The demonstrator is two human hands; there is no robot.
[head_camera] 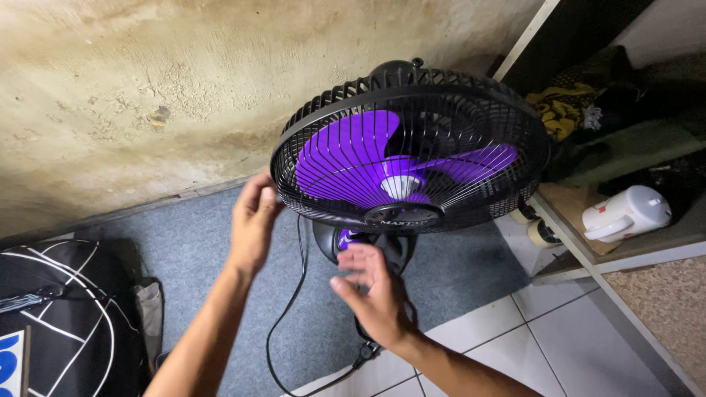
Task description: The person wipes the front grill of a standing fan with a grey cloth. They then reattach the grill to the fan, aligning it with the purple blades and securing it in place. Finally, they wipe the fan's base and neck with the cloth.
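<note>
Fan stands between both hands, left hand touching its grille.

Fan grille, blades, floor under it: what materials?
Fan grille: thin black ribs, matte, looks like moulded plastic or coated wire; cannot tell which. Blades: glossy purple, slightly translucent, likely plastic. Floor covering: grey-blue, fuzzy texture, looks like carpet; white glazed tiles beside it. Left hand touches the grille rim.

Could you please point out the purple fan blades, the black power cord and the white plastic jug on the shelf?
Purple fan blades [346,158]: head view, on the left blade behind the grille.
Black power cord [283,320]: head view, mid-length over the grey carpet.
White plastic jug [632,209]: head view, on its body.
</note>
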